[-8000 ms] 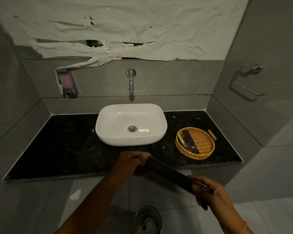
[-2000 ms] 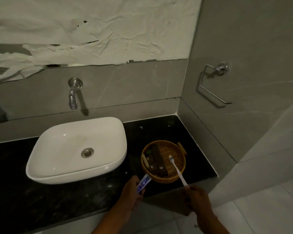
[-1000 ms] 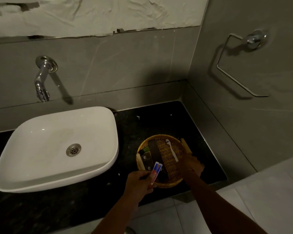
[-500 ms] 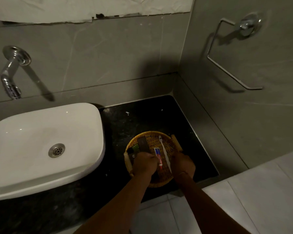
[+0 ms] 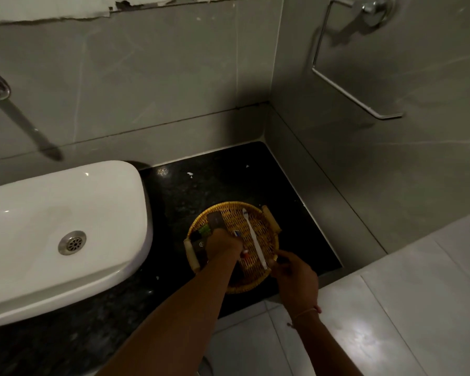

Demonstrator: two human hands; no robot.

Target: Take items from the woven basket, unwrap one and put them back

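Note:
The round woven basket (image 5: 274, 241) stands on the black counter at the right of the sink. In it a white toothbrush (image 5: 253, 236) lies lengthways, head at the far end. A small toothpaste tube (image 5: 238, 233) lies next to it, with its blue end and red cap showing on either side of my left hand (image 5: 223, 244). That hand is curled down over the tube's middle. Under it are dark packets (image 5: 215, 220) and a green item (image 5: 204, 229). My right hand (image 5: 296, 271) hovers at the basket's near right rim, fingers loose, just off the toothbrush handle's end.
A white basin (image 5: 65, 226) fills the left of the black counter (image 5: 228, 180). Grey tiled walls close the back and right. A chrome towel ring (image 5: 358, 63) hangs on the right wall. The counter's front edge drops to the pale floor tiles (image 5: 391, 321).
The toothbrush and the toothpaste tube have gone from my hands into the basket. My right hand has let go of the toothbrush and drawn back; my left hand has pressed down over the tube.

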